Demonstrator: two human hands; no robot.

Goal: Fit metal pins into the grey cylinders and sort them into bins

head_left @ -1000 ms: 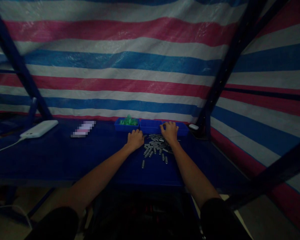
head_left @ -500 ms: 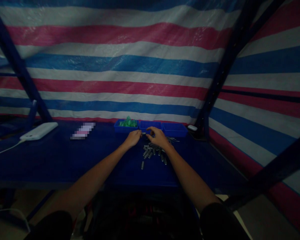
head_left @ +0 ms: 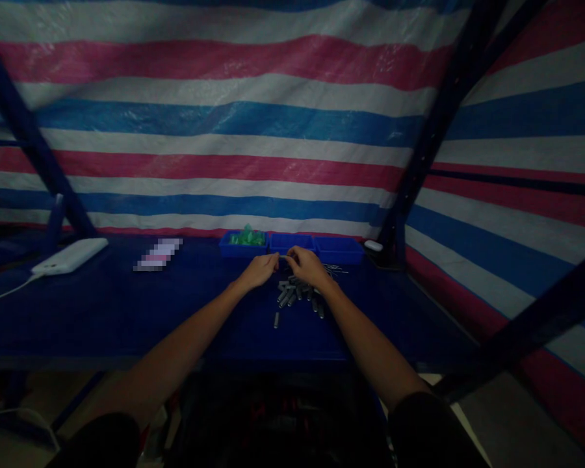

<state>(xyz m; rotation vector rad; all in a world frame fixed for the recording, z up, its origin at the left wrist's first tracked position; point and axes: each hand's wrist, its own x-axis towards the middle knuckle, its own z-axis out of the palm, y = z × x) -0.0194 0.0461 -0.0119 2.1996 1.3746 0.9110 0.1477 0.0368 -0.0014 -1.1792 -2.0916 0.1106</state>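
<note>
My left hand (head_left: 259,269) and my right hand (head_left: 306,266) meet fingertip to fingertip above a heap of small grey metal cylinders (head_left: 297,294) on the dark blue table (head_left: 127,312). Both hands are closed in a pinch around a small part between them, too small and dim to name. Just behind the hands stands a row of blue trays (head_left: 338,250). The leftmost tray holds green pieces (head_left: 246,236). One cylinder (head_left: 275,319) lies apart, nearer to me.
A white power bank (head_left: 71,255) with a cable lies at the far left of the table. A small flat packet (head_left: 156,253) lies beside it. A small white object (head_left: 372,246) sits right of the trays. Dark blue rack posts (head_left: 419,162) and a striped tarpaulin enclose the table.
My right hand left the right tray and came left to meet my left hand over the cylinders. The two hands now pinch together at one spot.
</note>
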